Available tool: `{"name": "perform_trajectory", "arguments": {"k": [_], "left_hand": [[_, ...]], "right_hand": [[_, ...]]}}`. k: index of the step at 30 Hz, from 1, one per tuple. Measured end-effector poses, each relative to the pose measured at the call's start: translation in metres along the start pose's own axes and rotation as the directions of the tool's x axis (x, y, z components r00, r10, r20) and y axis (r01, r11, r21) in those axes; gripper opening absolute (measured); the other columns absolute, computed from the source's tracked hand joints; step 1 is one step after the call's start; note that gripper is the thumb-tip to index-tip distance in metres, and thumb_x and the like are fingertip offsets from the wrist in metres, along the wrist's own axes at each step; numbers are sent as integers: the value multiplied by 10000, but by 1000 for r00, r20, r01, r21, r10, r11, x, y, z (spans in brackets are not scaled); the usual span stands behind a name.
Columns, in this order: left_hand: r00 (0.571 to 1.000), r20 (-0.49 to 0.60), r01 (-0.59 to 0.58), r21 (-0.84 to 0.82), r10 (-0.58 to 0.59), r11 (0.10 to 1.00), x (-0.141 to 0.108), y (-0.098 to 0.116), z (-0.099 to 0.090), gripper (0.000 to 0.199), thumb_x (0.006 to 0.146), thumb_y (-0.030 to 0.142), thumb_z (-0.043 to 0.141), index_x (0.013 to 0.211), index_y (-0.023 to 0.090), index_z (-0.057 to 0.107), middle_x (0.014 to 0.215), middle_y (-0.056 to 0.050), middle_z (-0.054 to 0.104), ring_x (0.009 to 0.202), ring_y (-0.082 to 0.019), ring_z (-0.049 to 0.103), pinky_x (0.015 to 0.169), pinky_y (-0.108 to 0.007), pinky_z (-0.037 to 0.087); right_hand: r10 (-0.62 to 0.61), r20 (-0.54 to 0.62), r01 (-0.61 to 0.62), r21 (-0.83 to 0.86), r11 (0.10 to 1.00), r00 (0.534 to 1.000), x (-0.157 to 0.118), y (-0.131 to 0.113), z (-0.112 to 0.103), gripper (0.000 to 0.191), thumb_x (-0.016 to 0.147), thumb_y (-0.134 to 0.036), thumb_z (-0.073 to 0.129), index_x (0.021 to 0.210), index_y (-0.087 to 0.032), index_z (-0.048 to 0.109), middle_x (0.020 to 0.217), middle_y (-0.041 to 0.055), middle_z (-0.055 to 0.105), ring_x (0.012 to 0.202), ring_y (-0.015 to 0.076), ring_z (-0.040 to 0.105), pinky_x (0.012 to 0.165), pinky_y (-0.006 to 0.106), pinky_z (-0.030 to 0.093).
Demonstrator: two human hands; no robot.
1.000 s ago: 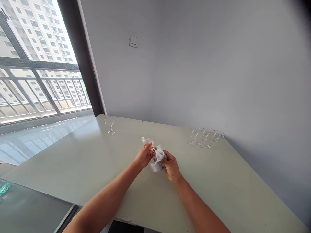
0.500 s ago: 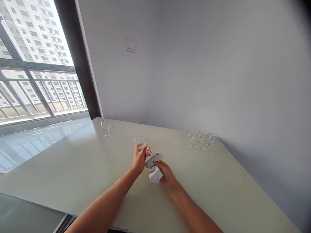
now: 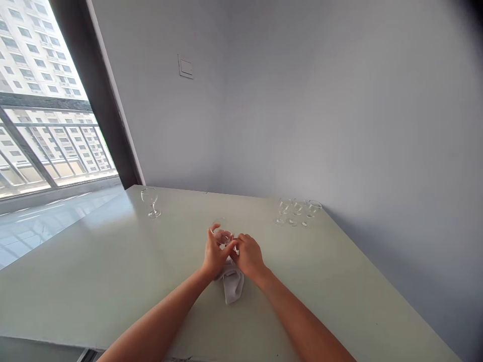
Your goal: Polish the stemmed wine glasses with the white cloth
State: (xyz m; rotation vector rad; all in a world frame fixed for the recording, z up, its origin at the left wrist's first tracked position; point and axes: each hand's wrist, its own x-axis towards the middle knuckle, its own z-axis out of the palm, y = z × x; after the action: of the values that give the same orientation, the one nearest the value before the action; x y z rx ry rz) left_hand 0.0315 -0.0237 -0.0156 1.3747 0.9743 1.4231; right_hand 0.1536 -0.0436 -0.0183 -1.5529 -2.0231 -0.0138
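Note:
My left hand (image 3: 216, 255) is closed round the bowl of a clear stemmed glass (image 3: 223, 236), which is tilted with its rim away from me. On the right, my right hand (image 3: 249, 255) pinches the glass at its stem or foot; the fingers hide which part. A light grey cloth (image 3: 233, 285) lies bunched on the table just below both hands, its upper part hidden behind them.
One stemmed glass (image 3: 151, 202) stands upright at the far left of the pale table (image 3: 169, 286). Three more, one of them this glass (image 3: 299, 207), stand in a row at the back right near the grey wall (image 3: 302, 115). A window is at left.
The cloth has left my right hand and now lies on the table. My right hand has moved onto the glass beside my left. The view has turned slightly right.

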Motion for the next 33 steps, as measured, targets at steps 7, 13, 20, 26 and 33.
{"name": "perform_trajectory", "arguments": {"k": [7, 13, 20, 26, 33], "left_hand": [[992, 124, -65, 448, 10, 892, -2, -35, 3, 605, 633, 254, 629, 1182, 271, 376, 1072, -29, 537, 774, -144, 514, 741, -296, 398], [948, 305, -101, 555, -89, 826, 1, -50, 3, 250, 668, 254, 569, 918, 259, 569, 879, -12, 601, 802, -185, 531, 763, -302, 361], [935, 349, -173, 612, -67, 771, 1, -47, 2, 145, 697, 260, 535, 826, 250, 600, 845, -29, 610, 845, -215, 531, 763, -312, 361], [933, 352, -164, 595, -72, 787, 0, -46, 2, 142, 690, 243, 524, 806, 246, 607, 862, -31, 611, 852, -212, 528, 780, -315, 357], [963, 214, 73, 377, -163, 923, 4, -47, 2, 146, 624, 214, 569, 755, 252, 622, 718, -6, 598, 675, -168, 514, 686, -275, 378]], "right_hand": [[304, 119, -307, 9, 952, 945, 20, 49, 15, 217, 810, -336, 464, 814, -206, 638, 817, 39, 645, 759, 159, 582, 626, 232, 359], [577, 41, -574, -52, 817, 816, 43, 125, 9, 276, 824, -333, 419, 798, -166, 637, 860, 98, 650, 786, 189, 592, 615, 248, 365], [691, 18, -690, -46, 722, 722, 60, 162, 14, 274, 811, -345, 425, 787, -165, 631, 825, 97, 643, 758, 188, 588, 581, 248, 365], [712, 8, -712, 7, 702, 702, 73, 170, 17, 237, 798, -323, 444, 770, -160, 614, 807, 92, 640, 749, 191, 585, 583, 255, 361], [697, -48, -688, 125, 715, 716, 51, 162, 10, 305, 790, -322, 421, 1003, -136, 534, 883, 91, 609, 793, 193, 560, 639, 261, 367]]}}
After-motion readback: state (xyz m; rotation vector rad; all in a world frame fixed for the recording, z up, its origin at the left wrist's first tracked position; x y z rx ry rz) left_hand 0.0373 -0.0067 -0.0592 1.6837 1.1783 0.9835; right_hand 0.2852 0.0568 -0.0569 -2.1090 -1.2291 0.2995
